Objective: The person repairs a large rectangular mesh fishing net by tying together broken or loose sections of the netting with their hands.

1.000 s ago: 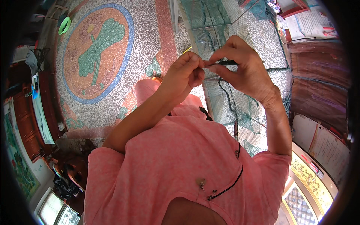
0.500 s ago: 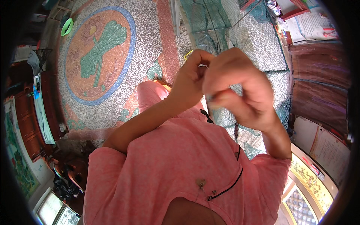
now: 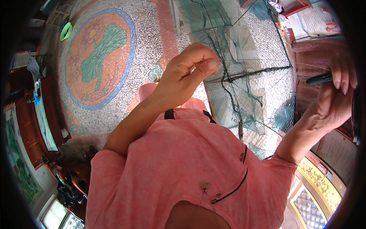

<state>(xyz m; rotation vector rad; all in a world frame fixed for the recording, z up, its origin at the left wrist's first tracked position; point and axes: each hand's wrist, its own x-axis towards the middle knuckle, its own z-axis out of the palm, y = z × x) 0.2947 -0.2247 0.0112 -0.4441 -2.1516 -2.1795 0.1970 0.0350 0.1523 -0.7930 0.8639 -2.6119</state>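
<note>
Shadow at the view's rim, near three o'clock, eats into the outer edge of the right hand (image 3: 335,101), whose blurred fingers curl over a dark, slim netting shuttle (image 3: 318,79); its outer end is hidden in that grip, and its tapered tip points toward nine o'clock. Pale thread (image 3: 310,65) runs from there to the left hand (image 3: 187,72) at twelve o'clock, so thin that it nearly fades over the green mesh net (image 3: 246,47) between one and two o'clock. The left thumb and forefinger press together, pinching the thread, though the exact contact is too small to make out; the remaining fingers are mostly out of sight. The left forearm slants toward one o'clock, the right one reaches toward two, both upper arms covered by the pink shirt (image 3: 190,164).
</note>
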